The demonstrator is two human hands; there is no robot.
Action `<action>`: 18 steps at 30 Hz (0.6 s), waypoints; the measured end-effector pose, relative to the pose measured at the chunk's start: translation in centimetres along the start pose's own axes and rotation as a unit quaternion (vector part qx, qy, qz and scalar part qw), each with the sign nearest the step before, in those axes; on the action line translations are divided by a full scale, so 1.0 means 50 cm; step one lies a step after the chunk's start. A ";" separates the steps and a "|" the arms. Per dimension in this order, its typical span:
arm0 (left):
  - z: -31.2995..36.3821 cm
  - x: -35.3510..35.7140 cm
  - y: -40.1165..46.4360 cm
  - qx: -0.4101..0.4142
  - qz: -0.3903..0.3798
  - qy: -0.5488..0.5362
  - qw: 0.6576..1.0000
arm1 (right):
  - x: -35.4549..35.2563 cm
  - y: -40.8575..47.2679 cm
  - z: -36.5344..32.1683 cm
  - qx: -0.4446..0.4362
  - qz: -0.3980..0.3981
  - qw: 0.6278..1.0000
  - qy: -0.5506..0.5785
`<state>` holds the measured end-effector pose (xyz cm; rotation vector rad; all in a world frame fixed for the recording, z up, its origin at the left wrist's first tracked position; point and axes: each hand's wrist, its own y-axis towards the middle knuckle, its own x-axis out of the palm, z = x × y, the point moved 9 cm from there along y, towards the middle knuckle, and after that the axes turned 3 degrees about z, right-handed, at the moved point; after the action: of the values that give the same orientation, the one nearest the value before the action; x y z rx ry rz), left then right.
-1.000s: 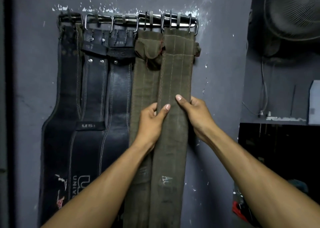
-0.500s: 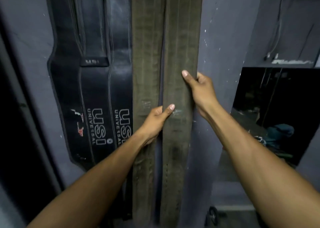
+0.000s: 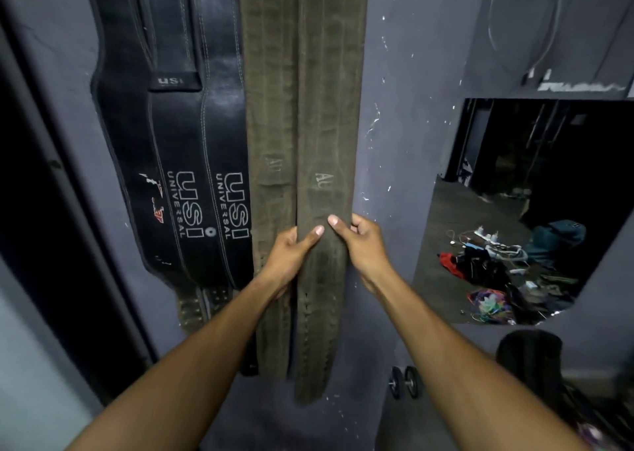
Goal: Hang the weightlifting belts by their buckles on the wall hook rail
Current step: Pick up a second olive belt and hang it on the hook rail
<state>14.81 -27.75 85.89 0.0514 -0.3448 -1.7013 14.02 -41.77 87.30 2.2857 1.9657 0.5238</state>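
Note:
Several weightlifting belts hang side by side down the grey wall. The rightmost olive belt (image 3: 326, 124) hangs straight, and both hands hold it low down. My left hand (image 3: 291, 255) grips its left edge, thumb across the front. My right hand (image 3: 363, 244) grips its right edge, thumb on the front too. A second olive belt (image 3: 271, 107) hangs just left of it. Three black leather belts (image 3: 192, 141), two printed "USI UNIVERSAL", hang further left. The hook rail and the buckles are above the frame, out of view.
A dark door frame (image 3: 41, 210) runs along the left. Right of the wall, an opening shows a floor with a pile of cables and clothes (image 3: 490, 261). A small dumbbell (image 3: 404, 382) lies at the wall's foot, beside a dark bag (image 3: 528, 358).
Both hands have slid down the rightmost olive belt, from its upper middle to near its lower end. The view has tipped down, so the hook rail has left the frame.

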 end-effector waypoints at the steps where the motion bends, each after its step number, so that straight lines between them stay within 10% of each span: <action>1: -0.017 -0.002 -0.013 -0.007 0.004 0.007 1.000 | -0.006 -0.006 0.006 0.003 -0.003 1.000 -0.015; 18: -0.151 -0.036 -0.319 -0.137 -0.022 0.050 0.989 | -0.040 -0.267 0.139 0.062 0.004 0.991 -0.120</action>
<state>1.54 -25.57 74.30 -0.0584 -0.0330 -1.7694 3.34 -40.32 76.61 2.3028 1.9213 0.1214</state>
